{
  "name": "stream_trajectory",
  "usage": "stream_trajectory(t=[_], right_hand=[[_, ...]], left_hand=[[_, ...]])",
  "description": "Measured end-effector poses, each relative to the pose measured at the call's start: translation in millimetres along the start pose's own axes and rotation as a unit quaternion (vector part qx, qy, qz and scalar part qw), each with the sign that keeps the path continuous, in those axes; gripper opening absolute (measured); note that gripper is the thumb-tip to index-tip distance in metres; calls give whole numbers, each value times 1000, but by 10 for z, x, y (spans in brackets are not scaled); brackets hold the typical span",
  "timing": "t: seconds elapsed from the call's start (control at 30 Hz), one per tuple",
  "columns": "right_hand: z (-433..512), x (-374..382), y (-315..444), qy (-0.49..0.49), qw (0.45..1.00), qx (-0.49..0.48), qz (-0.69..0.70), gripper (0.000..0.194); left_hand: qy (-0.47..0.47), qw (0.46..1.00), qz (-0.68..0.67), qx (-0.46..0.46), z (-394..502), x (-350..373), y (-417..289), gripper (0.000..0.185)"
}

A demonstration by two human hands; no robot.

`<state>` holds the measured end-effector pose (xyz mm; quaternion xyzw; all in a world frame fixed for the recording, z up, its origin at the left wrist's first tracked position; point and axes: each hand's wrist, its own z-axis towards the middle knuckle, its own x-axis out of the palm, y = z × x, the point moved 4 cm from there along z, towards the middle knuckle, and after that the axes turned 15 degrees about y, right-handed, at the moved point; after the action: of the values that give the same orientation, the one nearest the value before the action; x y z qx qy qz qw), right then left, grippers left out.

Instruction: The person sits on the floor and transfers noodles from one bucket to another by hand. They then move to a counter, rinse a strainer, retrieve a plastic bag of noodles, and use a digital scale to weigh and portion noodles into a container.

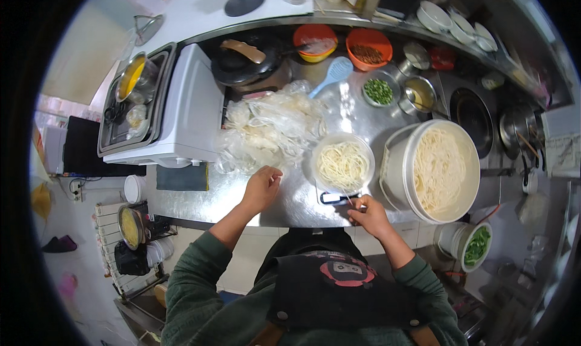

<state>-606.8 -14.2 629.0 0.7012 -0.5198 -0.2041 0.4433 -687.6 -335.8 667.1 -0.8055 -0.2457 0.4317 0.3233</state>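
Note:
A round translucent bowl (316,168) stands on a small kitchen scale (337,198). Pale noodles (343,165) fill the bowl. At its lower right, my right hand (370,213) pinches a thin noodle strand that trails over the rim. My left hand (264,187) hovers by the lower edge of a heap of clear plastic bags (277,123), its fingers bent; whether they hold anything is unclear. To the right, a large white bucket (400,164) leans with its mouth towards me, holding many more noodles (440,169).
Behind are a blue slotted spoon (335,73), a bowl of chopped green onions (378,91), orange bowls (369,46) and metal pots (416,95). A white appliance (190,105) borders the left, a dark pan (472,121) the right. The steel counter's front edge (290,226) lies before me.

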Motion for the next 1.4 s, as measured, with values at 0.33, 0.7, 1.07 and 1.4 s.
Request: stream_trajectory(t=[0.33,0.7,1.07,1.4], right_hand=[[221,-106,505,-62,990,-94,85,12],[640,819,1749,-23,933,-263,-243,41],[1074,1378,2012,108,977,-130,-130,39],[903,1943,1629,54,980,-152,115,33]], left_hand=[[-190,901,341,188,1194,-719,-392,24],[-186,962,-105,168,461,-1086,-604,11],[-116,812,-563,102,-445,-976,-187,21],[-80,658,-721,200,-698,-976,-154,42]])
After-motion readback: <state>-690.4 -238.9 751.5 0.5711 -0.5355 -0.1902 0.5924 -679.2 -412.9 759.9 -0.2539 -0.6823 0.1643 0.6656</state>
